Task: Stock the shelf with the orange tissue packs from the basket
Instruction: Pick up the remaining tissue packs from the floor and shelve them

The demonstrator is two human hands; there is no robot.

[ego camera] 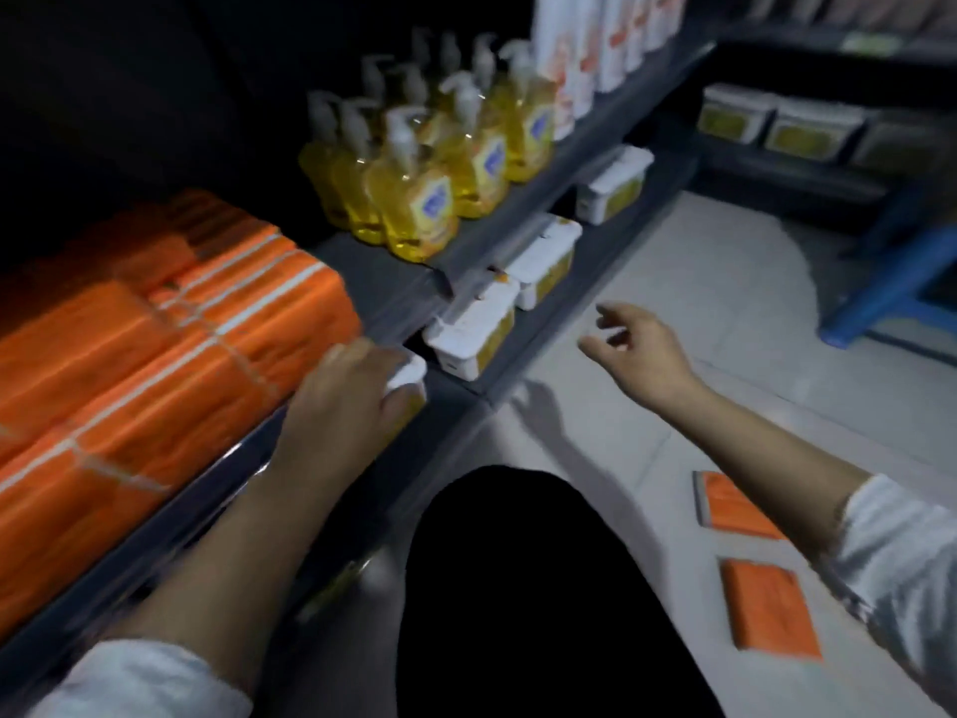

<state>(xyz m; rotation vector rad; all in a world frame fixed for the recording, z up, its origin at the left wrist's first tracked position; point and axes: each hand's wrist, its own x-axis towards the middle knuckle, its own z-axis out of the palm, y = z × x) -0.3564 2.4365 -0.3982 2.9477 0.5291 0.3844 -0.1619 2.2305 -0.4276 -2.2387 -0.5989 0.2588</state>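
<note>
Orange tissue packs (171, 355) lie stacked in rows on the dark shelf (383, 292) at the left. My left hand (347, 401) is at the shelf's front edge, beside the right end of the stack, fingers relaxed and holding nothing that I can see. My right hand (637, 349) hovers above the floor with loose fingers and holds nothing. Two loose orange packs lie on the tiled floor at the lower right, one (735, 505) farther and one (771, 611) nearer. The basket is not in view.
Yellow pump soap bottles (430, 168) stand further along the same shelf. White tubs with yellow labels (476, 329) line the lower shelf. White bottles (585, 49) stand at the far end. A blue stool (901, 287) is at the right. My dark-clad knee (518, 603) fills the bottom centre.
</note>
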